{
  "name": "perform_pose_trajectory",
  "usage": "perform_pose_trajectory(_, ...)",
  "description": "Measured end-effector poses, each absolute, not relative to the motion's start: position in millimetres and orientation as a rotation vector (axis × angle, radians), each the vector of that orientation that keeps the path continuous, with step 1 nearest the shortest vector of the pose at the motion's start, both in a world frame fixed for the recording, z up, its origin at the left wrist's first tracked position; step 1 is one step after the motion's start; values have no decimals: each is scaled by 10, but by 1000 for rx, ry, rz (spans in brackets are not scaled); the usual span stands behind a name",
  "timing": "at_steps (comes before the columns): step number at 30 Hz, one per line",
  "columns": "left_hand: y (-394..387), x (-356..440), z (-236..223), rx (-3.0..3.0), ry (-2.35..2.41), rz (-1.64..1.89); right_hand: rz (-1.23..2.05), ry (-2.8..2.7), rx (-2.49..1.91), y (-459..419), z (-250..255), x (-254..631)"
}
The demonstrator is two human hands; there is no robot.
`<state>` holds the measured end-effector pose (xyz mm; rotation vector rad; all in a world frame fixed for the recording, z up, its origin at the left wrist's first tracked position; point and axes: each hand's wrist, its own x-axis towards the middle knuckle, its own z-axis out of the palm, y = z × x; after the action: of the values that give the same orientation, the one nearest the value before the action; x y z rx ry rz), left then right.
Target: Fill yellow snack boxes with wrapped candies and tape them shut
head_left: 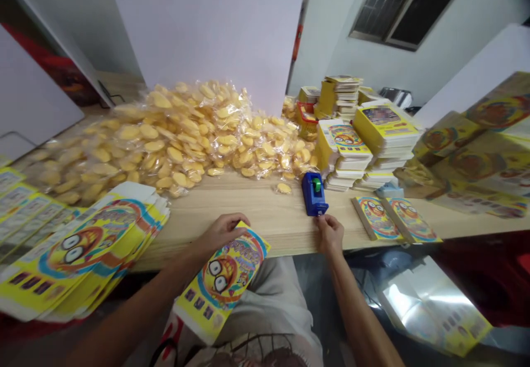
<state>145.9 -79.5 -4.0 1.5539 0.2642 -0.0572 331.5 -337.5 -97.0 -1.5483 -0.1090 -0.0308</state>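
My left hand (226, 231) grips the top edge of a flat yellow printed box (226, 281) with a cartoon face in glasses, tilted above my lap. At the table's front edge, my right hand (331, 235) has its fingertips pinched at the cutting end of a blue tape dispenser (313, 195). The strip of clear tape between those fingertips is barely visible. A green core shows inside the dispenser. Just left of it, one yellow oval piece (284, 189) in a clear wrapper lies alone on the wooden table (248, 204).
A large heap of wrapped yellow pieces (178, 141) covers the table's back left. Flattened boxes (95, 240) are piled at left. Stacked cards (345, 143) and a red basket (307, 116) stand back right. Two closed boxes (376, 218) lie right of the dispenser, near a plastic-wrapped bundle (476, 157).
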Motion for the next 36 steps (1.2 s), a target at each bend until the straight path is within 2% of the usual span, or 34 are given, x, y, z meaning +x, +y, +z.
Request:
perform_pose_trajectory(3,-823,1523,-41,1584,172,-114,341,-313,-1567,-3301,-654,3098)
perform_pose_trajectory(7,-850,1614,-94,1576,44,-245,902,-987,-1620,-2988,-215,2858)
perform_pose_trajectory(9,-861,1624,-129,1546,8,-286,978,-1234,-1659,-2820,-101,2777)
perform_pose_trajectory(12,-876,1579,-166,1500,-6,-270,843,-1427,-1866,-2655,-72,2678)
perform_pose_trajectory(15,-885,1494,-157,1435,28,-220,704,-1358,-2067,-2603,-111,2600)
perform_pose_trajectory(17,-889,1436,-110,1404,51,-186,794,-1192,-2001,-2606,-143,2565)
perform_pose_trajectory(22,-889,1343,79,1422,-54,-118,1414,-695,-1274,-2639,-336,2448)
perform_pose_trajectory(24,-884,1327,119,1447,-146,-94,1530,-524,-1049,-2636,-446,2383)
perform_pose_trajectory(28,-885,1278,132,1478,-161,-9,1445,-496,-978,-2607,-427,2340)
perform_pose_trajectory(32,-796,1125,302,1618,-85,163,1230,-944,-1272,-2696,44,2402)
perform_pose_trajectory(34,-617,997,483,1806,-32,198,970,-1210,-1611,-2829,267,2470)
perform_pose_trajectory(36,-340,818,681,2124,191,302,402,-1407,-1790,-2970,361,2557)
